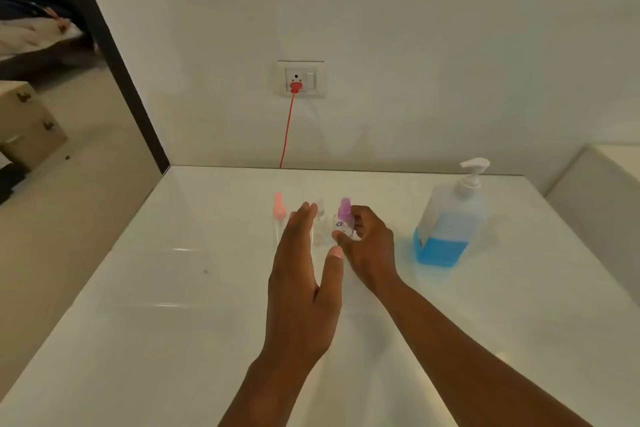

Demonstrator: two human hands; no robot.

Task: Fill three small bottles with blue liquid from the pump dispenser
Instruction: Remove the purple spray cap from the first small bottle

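Nearest, the left hand [304,274] is held edge-on above the white tabletop [173,305], fingers straight and together, thumb spread toward the right hand, holding nothing. Just to its right and a little farther out, the right hand [367,243] has its fingers and thumb curled round the purple-capped bottle [343,218], which stands upright on the tabletop. Between the two hands, just past the left fingertips, stands the clear bottle [319,224], blurred and partly hidden by the left hand. To the left of the left fingertips stands the pink-capped bottle [278,218], its lower part hard to make out. Well to the right of the right hand is the pump dispenser [446,222], upright, with blue liquid filling its lower part. Beyond the hands, on the wall, a red cable [286,132] runs down from a socket [300,79] to the back edge of the tabletop.
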